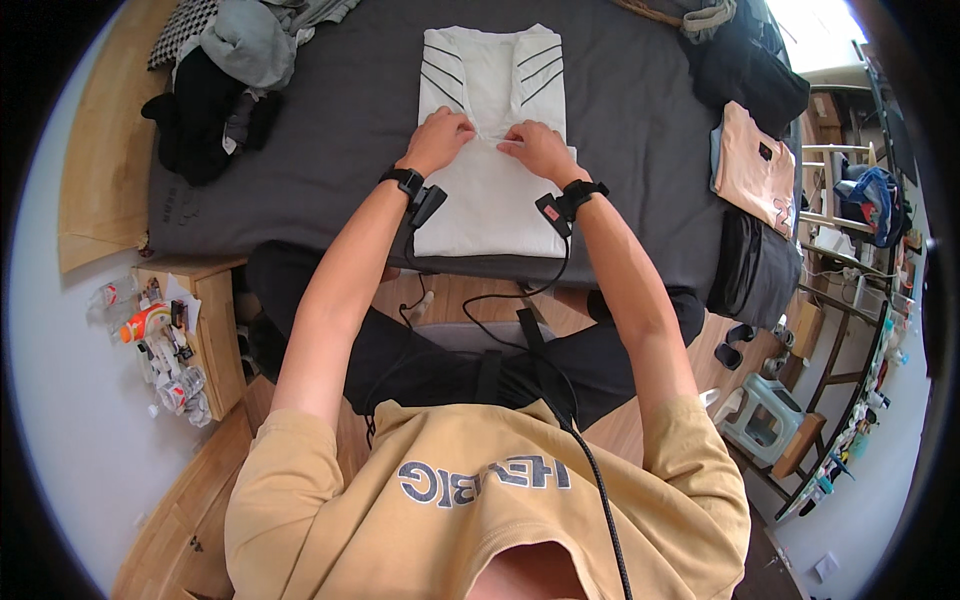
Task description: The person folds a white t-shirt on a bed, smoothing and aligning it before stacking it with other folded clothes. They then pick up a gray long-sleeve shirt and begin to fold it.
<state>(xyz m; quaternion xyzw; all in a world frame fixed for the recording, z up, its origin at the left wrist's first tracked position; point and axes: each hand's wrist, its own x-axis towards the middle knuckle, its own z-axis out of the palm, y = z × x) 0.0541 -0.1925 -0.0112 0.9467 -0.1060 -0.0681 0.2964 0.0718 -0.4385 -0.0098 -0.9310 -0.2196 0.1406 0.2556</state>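
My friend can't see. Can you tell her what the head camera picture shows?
Both hands, left hand and right hand, press flat on a folded white shirt lying on a dark grey bed. A pile of dark clothes sits to the left, a folded peach shirt to the right.

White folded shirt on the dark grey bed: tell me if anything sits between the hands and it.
Nothing visible does. The left hand and right hand both rest directly on the white folded shirt with black stripes, fingers pressing near its middle. The dark clothes pile and peach folded garment lie well aside.
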